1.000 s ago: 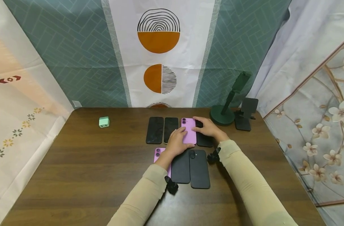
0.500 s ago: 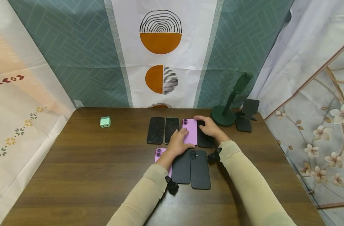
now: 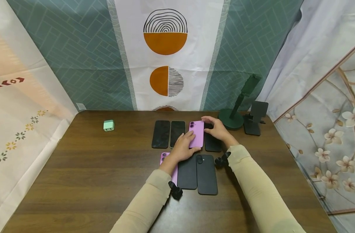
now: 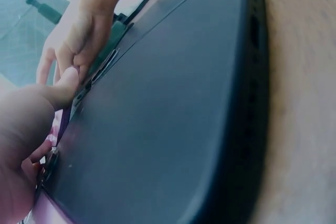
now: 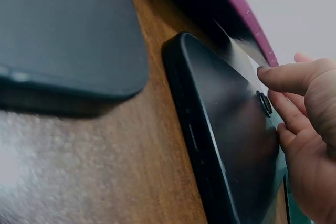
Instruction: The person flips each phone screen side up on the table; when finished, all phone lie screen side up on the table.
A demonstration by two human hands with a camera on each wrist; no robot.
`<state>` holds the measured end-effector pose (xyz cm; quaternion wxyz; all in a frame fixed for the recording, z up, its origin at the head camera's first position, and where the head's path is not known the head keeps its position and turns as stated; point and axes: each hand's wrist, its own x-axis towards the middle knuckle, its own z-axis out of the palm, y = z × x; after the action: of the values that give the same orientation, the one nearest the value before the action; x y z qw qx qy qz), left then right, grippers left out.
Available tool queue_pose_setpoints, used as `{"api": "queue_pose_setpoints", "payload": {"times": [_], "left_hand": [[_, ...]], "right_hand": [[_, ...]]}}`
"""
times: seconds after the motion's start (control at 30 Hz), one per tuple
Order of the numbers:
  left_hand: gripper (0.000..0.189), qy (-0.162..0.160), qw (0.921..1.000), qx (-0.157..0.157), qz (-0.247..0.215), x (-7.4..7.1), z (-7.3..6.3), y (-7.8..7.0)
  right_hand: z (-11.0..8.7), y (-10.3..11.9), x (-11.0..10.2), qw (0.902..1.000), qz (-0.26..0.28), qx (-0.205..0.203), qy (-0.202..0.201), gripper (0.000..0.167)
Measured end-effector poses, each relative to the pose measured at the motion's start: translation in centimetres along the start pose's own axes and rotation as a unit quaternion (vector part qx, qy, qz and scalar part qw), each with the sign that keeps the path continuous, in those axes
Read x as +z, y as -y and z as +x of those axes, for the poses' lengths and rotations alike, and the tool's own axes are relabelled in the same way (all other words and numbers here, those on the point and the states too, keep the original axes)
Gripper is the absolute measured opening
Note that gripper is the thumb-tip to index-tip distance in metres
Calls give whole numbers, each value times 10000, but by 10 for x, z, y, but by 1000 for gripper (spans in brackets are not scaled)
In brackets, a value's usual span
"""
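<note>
A pink phone, its back facing up, is in the back row in the head view. My left hand holds it, fingers over its left side and thumb at the bottom edge. In the right wrist view the same pink phone tilts, one edge raised off the wood. My right hand is at its right side, the thumb tip right at the edge. Under the right hand lies a black phone. Below the left hand, a second pink phone is partly hidden by the wrist.
Two dark phones lie left of the held one. In the front row are two more black phones. A mint charger stands at back left. A green lamp and a black phone stand stand at back right.
The pink phone has shifted slightly up and right in the head view. My right thumb has slid off its back to beside its right edge. The left hand keeps its hold.
</note>
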<state>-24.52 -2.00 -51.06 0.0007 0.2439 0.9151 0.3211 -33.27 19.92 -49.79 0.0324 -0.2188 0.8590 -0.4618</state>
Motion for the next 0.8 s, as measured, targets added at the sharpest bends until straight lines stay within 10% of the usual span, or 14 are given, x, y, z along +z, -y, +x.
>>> {"api": "queue_pose_setpoints", "payload": {"times": [0.47, 0.8], "left_hand": [[72, 47, 9998, -142, -151, -4, 0, -5], [72, 26, 9957, -42, -923, -5, 2, -7]], "right_hand": [[-8, 30, -6, 9968, 794, 23, 69, 58], [0, 12, -4, 9959, 902, 17, 14, 63]]}}
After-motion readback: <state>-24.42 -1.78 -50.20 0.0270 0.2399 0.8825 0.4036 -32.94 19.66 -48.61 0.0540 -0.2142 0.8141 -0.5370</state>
